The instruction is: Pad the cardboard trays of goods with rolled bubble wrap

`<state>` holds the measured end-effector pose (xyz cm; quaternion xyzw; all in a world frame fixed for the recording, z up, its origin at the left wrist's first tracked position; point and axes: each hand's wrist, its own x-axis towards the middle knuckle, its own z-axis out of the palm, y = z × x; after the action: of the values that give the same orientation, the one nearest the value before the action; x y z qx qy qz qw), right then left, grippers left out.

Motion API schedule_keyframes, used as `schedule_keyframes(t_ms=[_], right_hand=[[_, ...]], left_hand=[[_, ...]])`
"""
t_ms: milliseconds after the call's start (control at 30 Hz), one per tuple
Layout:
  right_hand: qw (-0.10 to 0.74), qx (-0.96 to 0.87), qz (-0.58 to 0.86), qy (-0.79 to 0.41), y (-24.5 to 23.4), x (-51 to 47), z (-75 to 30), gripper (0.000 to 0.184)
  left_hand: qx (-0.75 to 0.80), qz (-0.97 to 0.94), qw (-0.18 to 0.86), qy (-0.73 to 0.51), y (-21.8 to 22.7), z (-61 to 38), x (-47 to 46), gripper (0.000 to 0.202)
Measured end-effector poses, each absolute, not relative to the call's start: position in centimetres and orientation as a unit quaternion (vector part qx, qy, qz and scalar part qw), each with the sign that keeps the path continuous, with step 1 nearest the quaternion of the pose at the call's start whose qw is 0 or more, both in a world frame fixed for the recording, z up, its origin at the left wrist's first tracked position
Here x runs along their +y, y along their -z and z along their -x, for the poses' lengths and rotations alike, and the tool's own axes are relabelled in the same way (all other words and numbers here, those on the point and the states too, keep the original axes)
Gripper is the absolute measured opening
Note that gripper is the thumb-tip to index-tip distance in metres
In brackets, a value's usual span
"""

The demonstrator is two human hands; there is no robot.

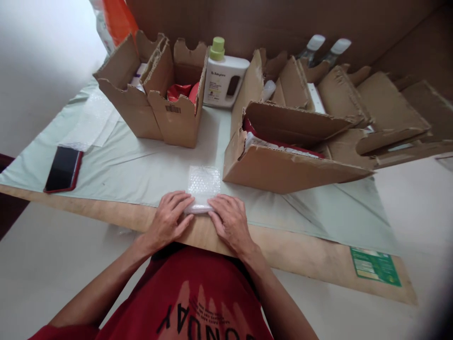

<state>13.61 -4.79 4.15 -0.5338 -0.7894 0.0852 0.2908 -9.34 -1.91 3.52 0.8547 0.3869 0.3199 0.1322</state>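
Observation:
A small strip of bubble wrap (204, 180) lies near the front edge of the table, its near end folded or rolled into a thick band. My left hand (172, 216) grips the left end of that band, thumb below and fingers on top. At the right end, my right hand (229, 218) holds it the same way. Whether anything is wrapped inside the fold I cannot tell. The far part of the strip lies flat on the pale green cloth (141, 172).
Two cardboard boxes (177, 125) stand at the back left, one with red packets. Beside them is a white detergent bottle (222, 80). Several cardboard bins (283, 172) fill the right. A phone (63, 168) and bubble wrap sheets (92, 118) lie left; a green card (375, 266) lies right.

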Motion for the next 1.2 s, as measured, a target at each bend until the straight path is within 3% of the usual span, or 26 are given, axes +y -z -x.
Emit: schedule_keyframes(t_ms=[100,300,433,533,700,800,933,1100,1133,1200], right_hand=[[0.299,-0.776,0.536,-0.143,-4.8,-5.6,-14.0,0.022],[0.269,-0.778,0.566,-0.029,-5.3,-5.9,-13.3,0.029],[0.220,-0.805,0.548,-0.051,-4.7,-4.2,-12.4,0.034],[0.263,-0.768,0.575,-0.102,-4.3,-3.1,-12.4,0.028],[0.372,-0.659,0.605,-0.248,-4.7,-4.0,-12.3,0.024],[0.392,-0.618,0.583,-0.353,-5.2,-5.2,-12.2,0.023],[0.404,-0.622,0.566,-0.360,-6.0,-6.0,-13.3,0.029],[0.355,-0.650,0.518,-0.427,-8.8,-6.2,-16.1,0.074],[0.332,-0.663,0.511,-0.435,-9.4,-6.3,-16.4,0.074],[0.293,-0.686,0.516,-0.420,-10.5,-6.6,-16.9,0.055]], left_hand=[[0.391,-0.845,0.179,-0.319,-4.1,9.8,-2.5,0.037],[0.473,-0.814,0.143,-0.304,-3.3,8.3,0.4,0.029],[0.517,-0.769,0.143,-0.348,-3.2,7.9,1.2,0.028],[0.553,-0.692,0.240,-0.396,-3.9,8.5,-0.3,0.028],[0.533,-0.533,0.517,-0.407,-4.8,7.7,-3.4,0.039],[0.481,-0.507,0.589,-0.405,-5.2,6.2,-3.7,0.040],[0.479,-0.541,0.573,-0.388,-6.1,5.5,-3.3,0.036],[0.453,-0.694,0.465,-0.309,-7.0,5.4,-3.8,0.054],[0.439,-0.718,0.450,-0.298,-7.0,5.2,-4.1,0.061],[0.413,-0.754,0.421,-0.290,-6.7,4.8,-4.5,0.070]])
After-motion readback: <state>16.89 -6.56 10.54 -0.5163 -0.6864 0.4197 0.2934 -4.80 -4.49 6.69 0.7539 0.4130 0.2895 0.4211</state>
